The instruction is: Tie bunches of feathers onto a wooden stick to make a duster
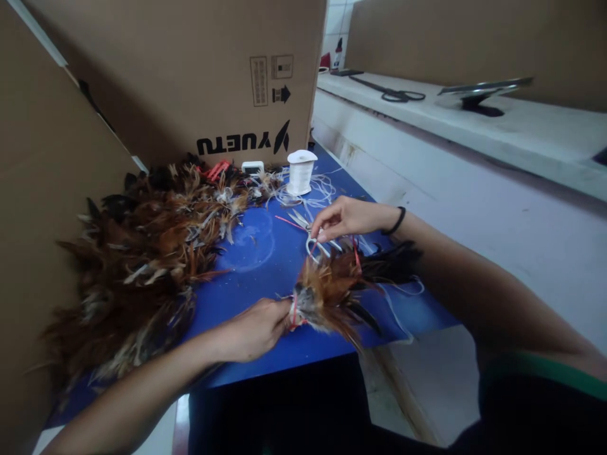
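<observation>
My left hand (260,330) is closed around the pale stem end of a feather bundle (327,291), brown and black, which lies out to the right over the table's front part. Red string (294,309) is wrapped around the bundle by my left fingers. Above the bundle, my right hand (344,218) pinches a length of the red string, whose free end points left. White-handled scissors (315,243) lie just beneath the right fingers, blades slightly apart. Another red strand (355,256) crosses the feathers near my right wrist.
A big heap of brown feathers (156,253) covers the left of the blue table (256,249). Behind are a white spool (300,174) with loose white cord and a small white device (253,167). Cardboard boxes (190,76) wall the back and left. Black scissors (398,95) rest on the right ledge.
</observation>
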### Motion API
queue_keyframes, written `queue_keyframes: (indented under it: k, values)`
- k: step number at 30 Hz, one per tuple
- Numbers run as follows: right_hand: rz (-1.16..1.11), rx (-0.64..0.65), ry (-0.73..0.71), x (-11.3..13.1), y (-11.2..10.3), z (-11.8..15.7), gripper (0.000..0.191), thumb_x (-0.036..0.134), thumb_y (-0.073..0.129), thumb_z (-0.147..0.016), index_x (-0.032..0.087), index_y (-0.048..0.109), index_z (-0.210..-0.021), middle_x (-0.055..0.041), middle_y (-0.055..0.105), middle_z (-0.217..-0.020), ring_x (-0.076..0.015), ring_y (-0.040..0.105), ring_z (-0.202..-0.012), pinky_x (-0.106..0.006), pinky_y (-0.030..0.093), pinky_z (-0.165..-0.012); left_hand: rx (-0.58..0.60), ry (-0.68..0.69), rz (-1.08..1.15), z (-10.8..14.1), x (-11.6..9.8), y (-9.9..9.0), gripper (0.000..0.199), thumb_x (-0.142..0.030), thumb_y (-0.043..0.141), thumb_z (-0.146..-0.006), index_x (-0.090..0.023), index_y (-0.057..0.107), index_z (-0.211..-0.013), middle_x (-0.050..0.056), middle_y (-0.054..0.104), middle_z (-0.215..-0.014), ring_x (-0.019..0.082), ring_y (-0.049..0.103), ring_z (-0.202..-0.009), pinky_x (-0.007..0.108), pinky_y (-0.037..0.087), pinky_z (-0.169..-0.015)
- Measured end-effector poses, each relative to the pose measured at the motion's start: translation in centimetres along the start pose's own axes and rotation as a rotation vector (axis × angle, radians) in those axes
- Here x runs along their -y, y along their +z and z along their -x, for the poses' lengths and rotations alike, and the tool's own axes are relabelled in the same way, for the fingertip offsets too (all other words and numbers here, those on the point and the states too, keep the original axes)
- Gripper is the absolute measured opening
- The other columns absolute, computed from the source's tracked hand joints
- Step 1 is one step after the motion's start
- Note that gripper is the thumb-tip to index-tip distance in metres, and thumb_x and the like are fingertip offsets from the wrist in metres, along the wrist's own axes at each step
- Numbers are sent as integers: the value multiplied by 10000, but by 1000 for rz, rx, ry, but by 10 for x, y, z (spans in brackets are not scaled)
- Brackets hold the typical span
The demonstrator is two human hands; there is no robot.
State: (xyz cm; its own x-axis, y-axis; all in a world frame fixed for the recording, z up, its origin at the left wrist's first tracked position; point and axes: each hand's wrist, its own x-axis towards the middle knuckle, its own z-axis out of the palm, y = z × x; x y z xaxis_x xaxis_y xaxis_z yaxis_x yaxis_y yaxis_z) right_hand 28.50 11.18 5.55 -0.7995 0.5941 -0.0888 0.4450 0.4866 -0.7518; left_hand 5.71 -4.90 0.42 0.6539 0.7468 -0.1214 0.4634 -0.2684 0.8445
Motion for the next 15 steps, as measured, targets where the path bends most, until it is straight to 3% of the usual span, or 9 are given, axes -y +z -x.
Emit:
queue_keyframes:
  k: [3,6,11,15]
  values:
    - [-102,-92,41,0,-3,18,225,343,723,-645,199,727,-817,36,602,-555,-69,472,-497,-205,320,-471,-72,-48,-47,8,7,-12,250,-242,385,-896,-186,530,-700,-15,478,-586,93,378,-515,209,300,-528]
    - [-180,-288,42,9,-7,41,217,370,729,-639,213,722,-788,24,609,-592,-77,479,-515,-216,337,-476,-154,-108,-67,13,18,-25,203,-242,425,-874,-190,529,-708,-15,481,-578,93,386,-497,209,296,-509]
    - [-251,-653,-126,44,2,71,198,387,727,-682,207,708,-763,-3,605,-661,-88,495,-566,-239,373,-512,-284,-195,-157,15,38,-39,180,-261,462,-840,-189,526,-688,-17,473,-536,91,369,-467,206,276,-470]
    - [-287,-648,-291,74,21,81,111,307,664,-778,210,704,-816,8,587,-633,-74,492,-525,-221,373,-473,-295,-222,-114,11,48,-42,157,-259,450,-824,-189,503,-693,-23,457,-546,87,380,-468,200,285,-463]
